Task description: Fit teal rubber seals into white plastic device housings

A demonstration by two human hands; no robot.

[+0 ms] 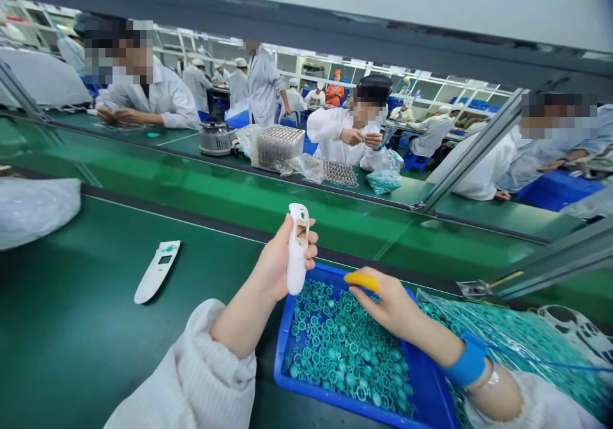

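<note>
My left hand (pixel 280 260) grips a white plastic device casing (pixel 297 248) upright, with a small window opening in its face. My right hand (pixel 387 304) hangs just over a blue plastic tray (pixel 290 336) heaped with small teal rings (pixel 340 346). A yellow finger cover (pixel 361 281) shows at its fingertips, and what those fingers hold, if anything, is hidden. A blue wrist strap (pixel 467 362) circles my right wrist. Another white casing (pixel 157 271) lies on the green belt to the left of my left hand.
A clear bag of teal rings (pixel 507 333) lies right of the tray, and a white bag (pixel 33 212) lies far left. Metal rails (pixel 472 151) cross the green conveyor (pixel 119 327). Co-workers in white coats (pixel 345 138) sit beyond it among trays and bags.
</note>
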